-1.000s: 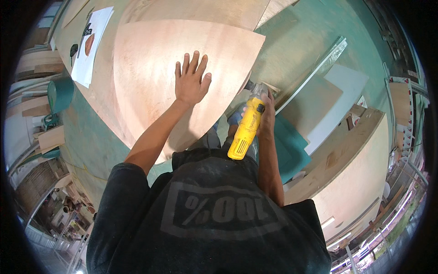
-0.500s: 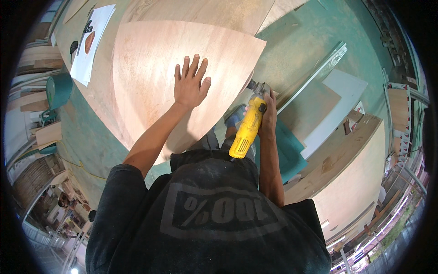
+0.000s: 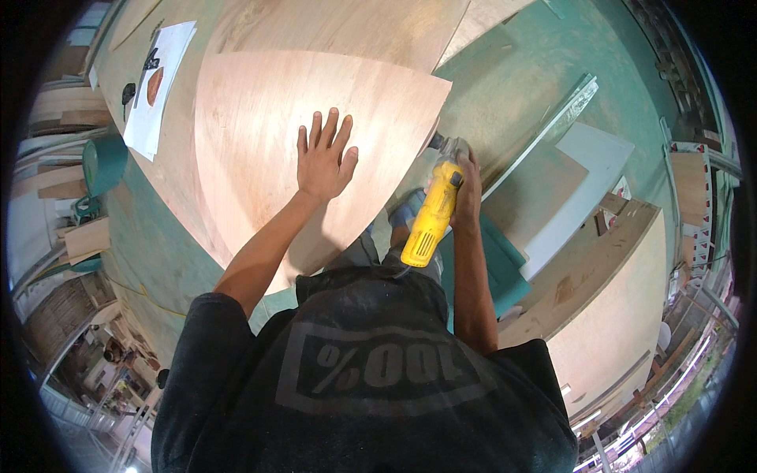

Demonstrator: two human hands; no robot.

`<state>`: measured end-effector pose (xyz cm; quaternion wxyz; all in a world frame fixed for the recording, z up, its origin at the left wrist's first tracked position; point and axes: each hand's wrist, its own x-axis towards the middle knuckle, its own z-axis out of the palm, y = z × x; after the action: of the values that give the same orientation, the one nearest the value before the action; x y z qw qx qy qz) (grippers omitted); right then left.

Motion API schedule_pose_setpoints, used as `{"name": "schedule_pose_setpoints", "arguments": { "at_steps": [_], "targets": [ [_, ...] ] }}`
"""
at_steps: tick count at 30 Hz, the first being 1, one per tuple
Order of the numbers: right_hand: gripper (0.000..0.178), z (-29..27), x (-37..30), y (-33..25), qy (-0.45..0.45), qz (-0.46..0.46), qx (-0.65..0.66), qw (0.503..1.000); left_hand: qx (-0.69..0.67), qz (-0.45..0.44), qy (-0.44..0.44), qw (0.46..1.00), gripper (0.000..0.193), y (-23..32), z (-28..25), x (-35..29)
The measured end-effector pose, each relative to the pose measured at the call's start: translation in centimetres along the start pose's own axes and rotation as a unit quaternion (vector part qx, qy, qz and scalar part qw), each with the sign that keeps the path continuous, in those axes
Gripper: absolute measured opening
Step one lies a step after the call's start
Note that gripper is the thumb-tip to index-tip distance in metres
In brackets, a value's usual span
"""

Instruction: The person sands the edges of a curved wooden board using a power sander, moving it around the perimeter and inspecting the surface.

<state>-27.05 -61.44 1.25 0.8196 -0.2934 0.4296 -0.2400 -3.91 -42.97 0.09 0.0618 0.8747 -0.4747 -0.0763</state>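
Observation:
A pale plywood sheet (image 3: pixel 260 110) with a curved right edge lies in front of me. My left hand (image 3: pixel 324 162) rests flat on it, fingers spread and holding nothing. In my right hand (image 3: pixel 468 189) is a yellow angle grinder (image 3: pixel 432 213), gripped round its body, with its grey head pointing away from me. The head is at the sheet's right edge; the disc is largely hidden there, so I cannot tell whether it touches the wood.
White papers (image 3: pixel 163 87) and a small black object (image 3: pixel 128 94) lie at the far left. On the right are a metal strip (image 3: pixel 544 134), a white panel (image 3: pixel 579 185), a green chair (image 3: pixel 493 264) and a large wooden board (image 3: pixel 607 315). My foot (image 3: pixel 406 209) shows below the sheet's edge.
The plywood sheet and my left hand appear slightly lower in the picture. The grinder has shifted a little, staying at the sheet's right edge in my right hand.

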Motion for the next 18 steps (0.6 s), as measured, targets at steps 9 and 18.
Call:
{"name": "schedule_pose_setpoints", "arguments": {
  "at_steps": [9, 18],
  "targets": [
    [0.069, -0.8, 2.9, -0.9, 0.008, 0.010, 0.000, 1.000, -0.024, 0.006, 0.024, 0.999, 0.068, -0.2, 0.0, 0.0],
    [0.078, -1.8, -0.9, 0.7, 0.006, 0.022, 0.028, 0.999, -0.099, -0.033, 0.104, 0.989, 0.068, 2.1, 0.7, 8.6]
  ]
}}
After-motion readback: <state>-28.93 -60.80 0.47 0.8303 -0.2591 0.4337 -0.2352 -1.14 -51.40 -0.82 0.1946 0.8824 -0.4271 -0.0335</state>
